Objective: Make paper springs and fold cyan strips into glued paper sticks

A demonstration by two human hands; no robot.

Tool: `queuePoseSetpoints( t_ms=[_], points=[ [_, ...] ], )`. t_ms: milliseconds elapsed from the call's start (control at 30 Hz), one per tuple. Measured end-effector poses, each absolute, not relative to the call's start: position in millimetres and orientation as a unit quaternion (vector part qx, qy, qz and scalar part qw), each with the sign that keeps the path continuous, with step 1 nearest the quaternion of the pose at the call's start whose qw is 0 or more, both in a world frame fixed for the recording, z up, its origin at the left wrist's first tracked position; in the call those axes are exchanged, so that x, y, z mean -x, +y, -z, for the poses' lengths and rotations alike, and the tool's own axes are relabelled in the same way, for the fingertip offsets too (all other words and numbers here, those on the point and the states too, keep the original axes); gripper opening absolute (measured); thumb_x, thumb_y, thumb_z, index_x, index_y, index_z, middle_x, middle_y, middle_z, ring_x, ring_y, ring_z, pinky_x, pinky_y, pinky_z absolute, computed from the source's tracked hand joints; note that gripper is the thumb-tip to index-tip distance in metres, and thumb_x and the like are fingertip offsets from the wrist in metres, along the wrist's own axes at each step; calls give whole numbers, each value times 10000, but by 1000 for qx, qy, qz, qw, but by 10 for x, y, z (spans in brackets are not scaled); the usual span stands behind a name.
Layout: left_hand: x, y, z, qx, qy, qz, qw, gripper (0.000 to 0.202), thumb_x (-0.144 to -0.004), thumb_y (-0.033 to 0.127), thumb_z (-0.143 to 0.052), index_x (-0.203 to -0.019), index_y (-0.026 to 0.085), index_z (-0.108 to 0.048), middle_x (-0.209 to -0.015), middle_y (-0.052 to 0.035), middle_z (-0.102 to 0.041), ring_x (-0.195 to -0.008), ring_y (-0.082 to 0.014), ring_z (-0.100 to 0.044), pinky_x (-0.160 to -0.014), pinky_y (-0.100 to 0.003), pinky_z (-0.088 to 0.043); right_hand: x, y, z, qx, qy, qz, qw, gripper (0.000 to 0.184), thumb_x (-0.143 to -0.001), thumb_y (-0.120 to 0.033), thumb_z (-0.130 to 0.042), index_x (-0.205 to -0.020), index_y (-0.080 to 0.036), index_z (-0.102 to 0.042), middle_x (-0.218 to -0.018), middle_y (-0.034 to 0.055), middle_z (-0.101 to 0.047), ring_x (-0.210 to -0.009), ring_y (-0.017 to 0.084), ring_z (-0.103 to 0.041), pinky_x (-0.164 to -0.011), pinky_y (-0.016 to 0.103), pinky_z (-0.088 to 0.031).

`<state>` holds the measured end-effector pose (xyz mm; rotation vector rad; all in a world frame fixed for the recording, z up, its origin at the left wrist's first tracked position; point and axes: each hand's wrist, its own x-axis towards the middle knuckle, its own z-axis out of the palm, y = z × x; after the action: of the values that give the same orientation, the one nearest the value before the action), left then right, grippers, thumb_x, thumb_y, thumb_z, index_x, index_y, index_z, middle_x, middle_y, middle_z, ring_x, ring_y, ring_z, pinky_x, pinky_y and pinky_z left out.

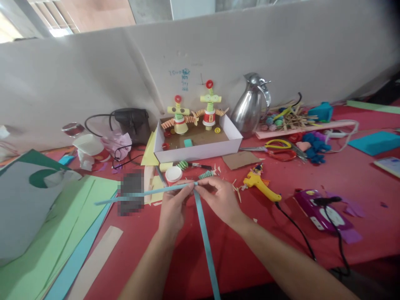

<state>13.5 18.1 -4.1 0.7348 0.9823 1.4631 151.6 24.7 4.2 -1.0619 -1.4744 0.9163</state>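
Two light blue paper strips (204, 237) meet at a corner between my hands, one running off to the left and the other hanging toward me. My left hand (175, 204) pinches the strip that points left, thumb on top near the corner. On the other side of the joint, my right hand (220, 198) pinches the paper with thumb and fingers. Just behind my hands stands a small paper cup (173, 175), beside a green folded-paper spring (205, 174). A yellow glue gun (262, 186) lies to the right of my right hand.
A white box (200, 151) holds two paper figures (209, 110). Behind it stands a metal jug (250, 104). Scissors (278, 146) and a purple device (323, 210) with a black cord lie at right. Green paper sheets (75, 208) cover the left.
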Motion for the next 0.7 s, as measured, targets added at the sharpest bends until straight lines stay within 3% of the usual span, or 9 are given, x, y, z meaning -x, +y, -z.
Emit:
queuePoseSetpoints(
  t_ms=[267,367,433,500,600,700],
  points=[
    [-116,242,63,-233,431,-636,597,133,-658,226,-847,-727,155,-759,-741,-18,-746,-688,-88,-663,-680,-173,-520,-1586,335,-35,460,-586,-440,501,131,-819,-329,-687,-892,-225,-714,-794,27,-722,-720,194,-661,-681,328,-534],
    [-89,256,60,-219,430,-638,600,154,-642,223,-859,-729,150,-757,-706,-7,-733,-641,-70,-646,-626,-151,-505,-1751,436,-79,501,-590,-317,548,131,-850,-307,-643,-929,-244,-726,-994,69,-718,-897,236,-662,-841,408,-516],
    [-82,259,59,-220,426,-636,605,161,-643,227,-860,-741,148,-759,-688,-6,-726,-620,-67,-640,-606,-149,-500,-1848,500,-80,536,-600,-192,562,152,-835,-291,-661,-967,-267,-732,-1131,82,-679,-1102,290,-601,-1005,499,-416],
    [-89,256,55,-226,424,-634,606,163,-643,233,-861,-741,148,-761,-689,-10,-729,-621,-74,-647,-622,-159,-509,-1895,532,-63,554,-609,-140,551,96,-822,-303,-685,-894,-268,-738,-1060,79,-699,-1148,321,-573,-1062,546,-334],
    [-114,240,46,-236,437,-635,592,179,-628,243,-866,-745,154,-764,-720,-23,-746,-667,-104,-674,-663,-187,-528,-1853,499,-40,531,-614,-273,516,161,-873,-371,-633,-819,-247,-720,-851,52,-724,-921,271,-656,-896,448,-468],
    [-144,220,55,-256,461,-628,573,192,-636,254,-859,-772,153,-770,-746,-39,-757,-699,-136,-692,-712,-232,-542,-1737,428,-28,455,-624,-438,460,203,-896,-412,-598,-902,-240,-705,-893,32,-721,-859,212,-660,-764,337,-505]
  ],
)
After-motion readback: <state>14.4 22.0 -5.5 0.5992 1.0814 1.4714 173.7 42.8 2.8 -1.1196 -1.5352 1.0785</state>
